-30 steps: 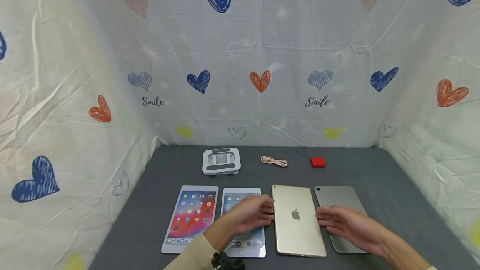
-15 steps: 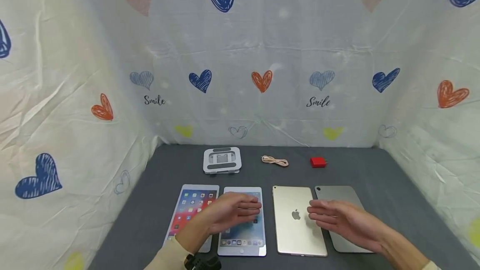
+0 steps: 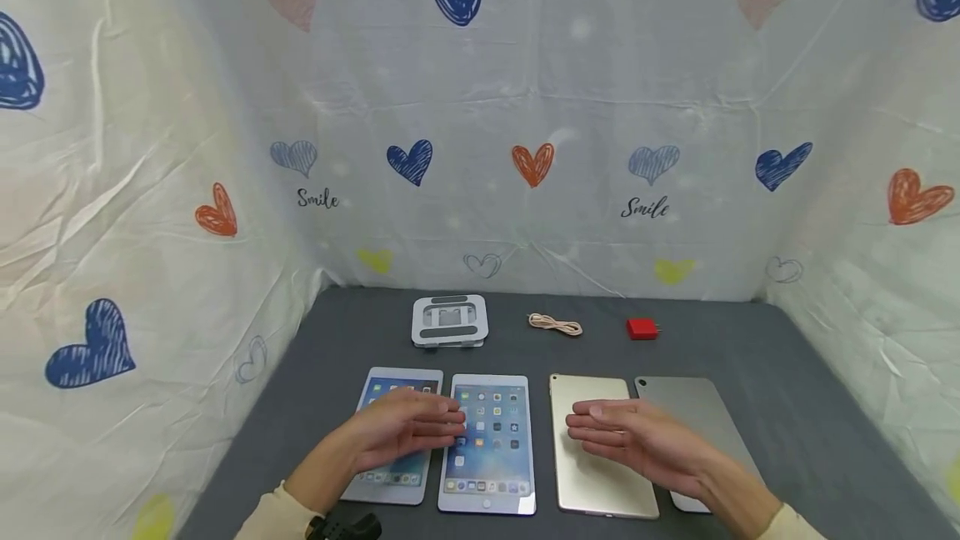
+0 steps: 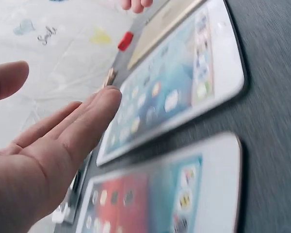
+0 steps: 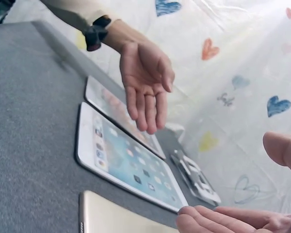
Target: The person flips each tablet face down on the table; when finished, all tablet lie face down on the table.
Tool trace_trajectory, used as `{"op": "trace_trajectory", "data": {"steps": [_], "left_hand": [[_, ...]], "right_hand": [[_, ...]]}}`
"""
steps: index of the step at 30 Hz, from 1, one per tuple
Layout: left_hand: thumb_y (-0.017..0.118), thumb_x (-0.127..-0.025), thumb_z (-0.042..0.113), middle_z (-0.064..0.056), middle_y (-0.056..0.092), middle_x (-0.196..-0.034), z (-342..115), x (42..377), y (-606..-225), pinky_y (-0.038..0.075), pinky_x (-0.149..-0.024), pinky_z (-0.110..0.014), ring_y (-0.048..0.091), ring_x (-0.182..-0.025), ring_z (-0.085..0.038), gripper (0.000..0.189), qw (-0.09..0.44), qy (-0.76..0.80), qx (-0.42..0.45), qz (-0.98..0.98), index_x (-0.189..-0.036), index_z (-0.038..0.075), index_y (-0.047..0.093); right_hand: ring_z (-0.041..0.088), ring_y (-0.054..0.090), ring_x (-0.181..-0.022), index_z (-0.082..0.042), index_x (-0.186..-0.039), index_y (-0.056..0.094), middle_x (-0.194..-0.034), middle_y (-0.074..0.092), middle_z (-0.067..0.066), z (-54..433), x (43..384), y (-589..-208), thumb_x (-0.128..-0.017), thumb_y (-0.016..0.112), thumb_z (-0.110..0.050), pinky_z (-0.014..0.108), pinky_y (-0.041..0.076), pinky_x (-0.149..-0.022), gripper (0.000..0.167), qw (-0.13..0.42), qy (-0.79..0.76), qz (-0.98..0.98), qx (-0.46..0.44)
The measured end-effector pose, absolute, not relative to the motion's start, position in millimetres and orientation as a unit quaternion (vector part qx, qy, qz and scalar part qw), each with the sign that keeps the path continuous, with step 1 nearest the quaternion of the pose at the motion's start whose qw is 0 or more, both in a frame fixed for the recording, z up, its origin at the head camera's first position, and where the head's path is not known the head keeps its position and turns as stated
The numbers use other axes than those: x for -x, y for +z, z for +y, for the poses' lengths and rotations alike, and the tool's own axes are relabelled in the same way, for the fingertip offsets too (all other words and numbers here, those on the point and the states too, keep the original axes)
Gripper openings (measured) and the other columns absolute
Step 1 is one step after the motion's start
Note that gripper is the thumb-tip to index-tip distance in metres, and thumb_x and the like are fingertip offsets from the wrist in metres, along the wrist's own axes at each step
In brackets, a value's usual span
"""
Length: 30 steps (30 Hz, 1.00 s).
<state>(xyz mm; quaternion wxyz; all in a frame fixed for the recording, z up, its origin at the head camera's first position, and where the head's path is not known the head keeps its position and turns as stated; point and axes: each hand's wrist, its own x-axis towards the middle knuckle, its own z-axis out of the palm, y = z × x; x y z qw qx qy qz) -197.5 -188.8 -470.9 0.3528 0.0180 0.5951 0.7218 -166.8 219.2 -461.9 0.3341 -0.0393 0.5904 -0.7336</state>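
Four fingers stretched out straight, my left hand [image 3: 405, 427] is held above the leftmost white tablet [image 3: 386, 490], hiding much of its lit screen. Its fingertips reach toward the second white tablet [image 3: 491, 457], which shows app icons on a blue screen. In the right wrist view, a gap shows between the left hand [image 5: 145, 87] and the tablets. My right hand [image 3: 637, 440], also with straight fingers and holding nothing, is over the gold tablet [image 3: 596, 482], which lies back up. Behind that hand, a grey tablet [image 3: 693, 407] is partly covered, back up too.
Along the back of the dark grey table [image 3: 360, 323] lie a folded silver stand [image 3: 450, 321], a bundled pale cable [image 3: 555, 324] and a red plug charger [image 3: 642, 328]. White cloth [image 3: 577, 265] printed with hearts rises at the back and both sides.
Both hands have moved left: the left from the gold tablet's left edge to over the leftmost tablet, the right from its right edge to over it. The tablets keep their places.
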Motion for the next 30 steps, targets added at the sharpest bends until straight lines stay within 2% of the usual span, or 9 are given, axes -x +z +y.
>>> {"op": "trace_trajectory", "data": {"steps": [5, 12, 17, 20, 23, 30], "left_hand": [[0.067, -0.11, 0.017, -0.032, 0.062, -0.152, -200.6, 195.9, -476.6, 0.06, -0.113, -0.047, 0.069, -0.136, -0.037, 0.064, 0.337, 0.706, 0.002, 0.623, -0.157, -0.018, 0.042], [0.066, -0.11, 0.017, -0.031, 0.068, -0.143, -201.8, 195.0, -481.2, 0.06, -0.111, -0.049, 0.073, -0.128, -0.034, 0.053, 0.326, 0.687, 0.015, 0.649, -0.147, -0.019, 0.053], [0.063, -0.11, 0.014, -0.033, 0.066, -0.144, -197.6, 195.7, -481.8, 0.06, -0.111, -0.051, 0.073, -0.128, -0.037, 0.055, 0.318, 0.686, 0.027, 0.654, -0.15, -0.019, 0.047], [0.063, -0.11, 0.014, -0.035, 0.064, -0.144, -193.6, 197.0, -481.2, 0.061, -0.11, -0.051, 0.073, -0.127, -0.038, 0.058, 0.311, 0.685, 0.032, 0.659, -0.153, -0.02, 0.043], [0.064, -0.109, 0.013, -0.036, 0.064, -0.143, -188.7, 198.2, -480.3, 0.061, -0.109, -0.05, 0.073, -0.128, -0.039, 0.058, 0.3, 0.685, 0.032, 0.664, -0.151, -0.021, 0.045], [0.067, -0.106, 0.009, -0.039, 0.063, -0.144, -175.6, 202.3, -479.8, 0.06, -0.111, -0.049, 0.067, -0.136, -0.041, 0.054, 0.276, 0.686, 0.037, 0.673, -0.145, -0.023, 0.049]], "right_hand": [[0.039, 0.057, -0.15, 0.018, -0.163, 0.029, -0.163, 0.05, 0.032, 200.1, 171.1, -468.7, -0.115, 0.059, -0.028, 0.048, 0.049, -0.125, 0.073, 0.344, -0.729, 0.592, 0.019], [0.038, 0.06, -0.146, 0.018, -0.161, 0.034, -0.159, 0.055, 0.032, 179.3, 176.8, -480.3, -0.111, 0.064, -0.03, 0.054, 0.046, -0.126, 0.075, 0.354, -0.72, 0.596, -0.021], [0.04, 0.061, -0.145, 0.019, -0.158, 0.037, -0.155, 0.057, 0.034, 169.5, 180.4, -486.3, -0.111, 0.064, -0.028, 0.055, 0.047, -0.126, 0.072, 0.353, -0.721, 0.596, -0.031], [0.039, 0.063, -0.142, 0.018, -0.157, 0.039, -0.152, 0.061, 0.032, 165.2, 182.1, -485.4, -0.111, 0.063, -0.028, 0.055, 0.047, -0.126, 0.07, 0.345, -0.726, 0.594, -0.048], [0.039, 0.064, -0.14, 0.018, -0.154, 0.042, -0.149, 0.062, 0.032, 161.5, 183.0, -483.8, -0.111, 0.061, -0.03, 0.055, 0.046, -0.126, 0.067, 0.327, -0.728, 0.599, -0.064], [0.04, 0.058, -0.14, 0.016, -0.15, 0.039, -0.152, 0.05, 0.035, 152.1, 181.9, -476.8, -0.107, 0.057, -0.032, 0.056, 0.039, -0.131, 0.066, 0.291, -0.738, 0.603, -0.082]]}}
